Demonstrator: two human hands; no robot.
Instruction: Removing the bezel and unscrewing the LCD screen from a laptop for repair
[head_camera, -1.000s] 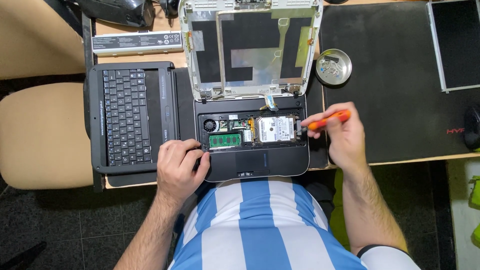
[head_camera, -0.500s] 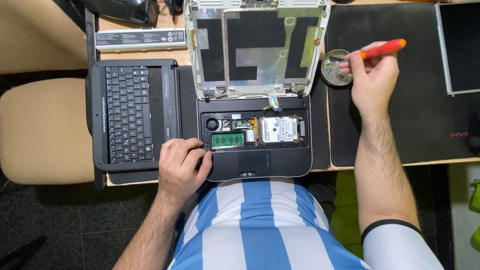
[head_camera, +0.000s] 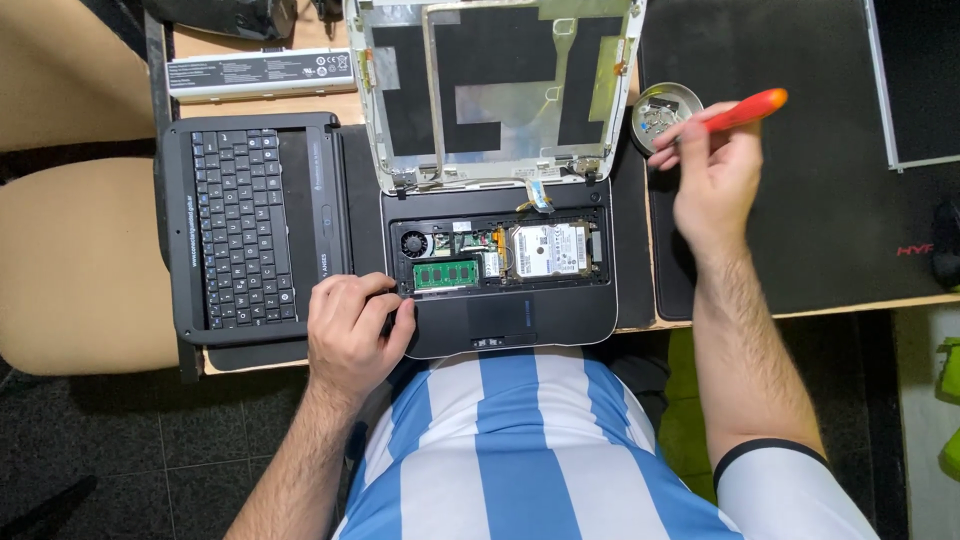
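The table (head_camera: 300, 105) carries a large black mat (head_camera: 800, 200) at the right side. At centre sits the opened laptop (head_camera: 500, 300): its keyboard deck is off, exposing a small fan, a green memory module (head_camera: 446, 273) and a silver hard drive (head_camera: 548, 250) in the black base. Its lid shell (head_camera: 500, 90) stands open behind, stripped of its screen, with bare foil and tape showing. The removed keyboard panel (head_camera: 250, 225) lies just left of the base, and a grey battery pack (head_camera: 262, 74) lies beyond it. The left hand (head_camera: 350, 335) is pressed on the base's front left corner, fingers curled. The right hand (head_camera: 715, 175) is closed around an orange screwdriver (head_camera: 745, 108), held over a small round metal dish (head_camera: 665, 110) of screws.
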